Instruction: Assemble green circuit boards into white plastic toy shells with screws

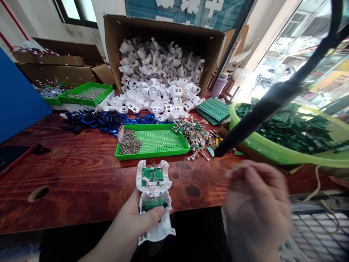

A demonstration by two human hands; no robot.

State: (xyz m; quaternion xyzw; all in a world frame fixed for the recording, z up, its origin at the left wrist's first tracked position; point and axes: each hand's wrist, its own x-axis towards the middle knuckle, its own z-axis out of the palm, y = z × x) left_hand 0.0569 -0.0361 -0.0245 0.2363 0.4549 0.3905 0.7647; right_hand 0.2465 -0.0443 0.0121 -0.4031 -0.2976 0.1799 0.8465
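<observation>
My left hand (136,222) holds a white plastic housing (154,198) at the table's front edge, thumb pressed on it. Inside the housing sit two small green circuit boards joined by a red and white wire. My right hand (256,207) is to the right of it, blurred by motion, fingers curled together; whether it holds anything is not clear. A black hanging tool (256,112) slants down above the right hand, its tip near the loose boards.
A green tray (152,142) with small screws lies just behind the housing. Behind it are wired boards (197,134), blue parts (103,122), a cardboard box spilling white housings (160,80), more green trays (87,94) and a green basin (286,153) of boards. A phone (12,156) lies left.
</observation>
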